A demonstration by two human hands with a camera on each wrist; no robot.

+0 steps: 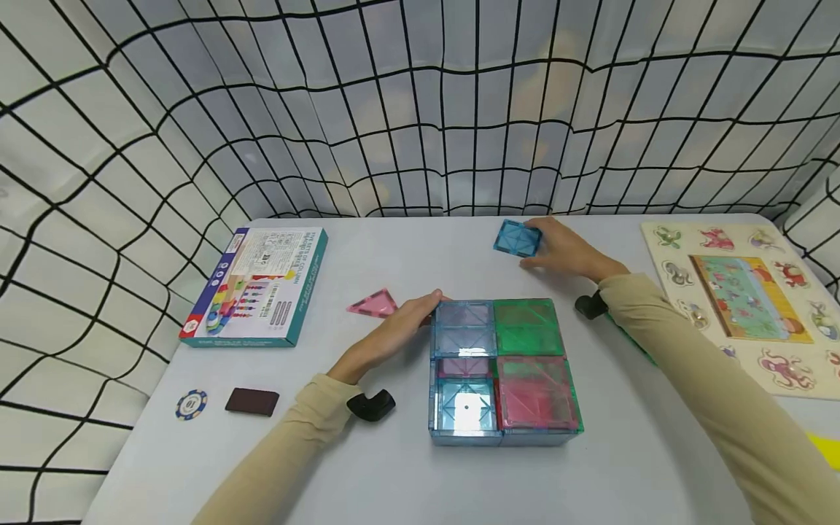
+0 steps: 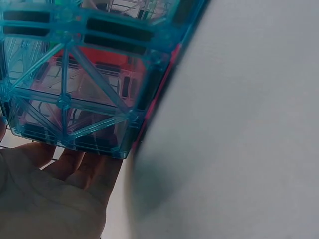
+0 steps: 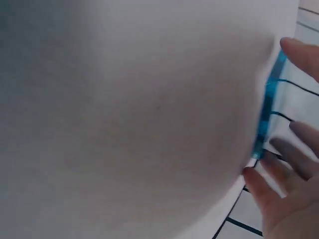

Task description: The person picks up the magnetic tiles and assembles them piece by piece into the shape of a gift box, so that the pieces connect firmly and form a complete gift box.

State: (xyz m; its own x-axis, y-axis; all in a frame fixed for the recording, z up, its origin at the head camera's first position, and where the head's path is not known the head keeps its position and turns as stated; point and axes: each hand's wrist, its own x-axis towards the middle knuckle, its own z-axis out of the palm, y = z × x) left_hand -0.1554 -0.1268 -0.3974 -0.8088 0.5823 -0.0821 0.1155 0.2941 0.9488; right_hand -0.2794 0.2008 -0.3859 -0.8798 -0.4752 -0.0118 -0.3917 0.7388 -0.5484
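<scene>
A box-shaped structure of clear magnetic tiles (image 1: 466,332) stands in front of me, with blue, green and pink-red squares on top. My left hand (image 1: 400,324) rests along its left side with fingers extended. In the left wrist view, the fingers (image 2: 70,164) touch the blue tile wall (image 2: 65,99). Toward the back of the table, my right hand (image 1: 561,249) pinches a small blue square tile (image 1: 518,238) by its edges. The right wrist view shows that tile (image 3: 268,107) edge-on between thumb and fingers, close to the tabletop.
A pink triangular tile (image 1: 374,303) lies behind the left hand. To the left are a boxed toy set (image 1: 262,284), a poker chip (image 1: 191,405) and a dark brown rectangular block (image 1: 252,402). A picture puzzle board (image 1: 676,233) lies at right. Black netting (image 1: 420,124) encloses the table.
</scene>
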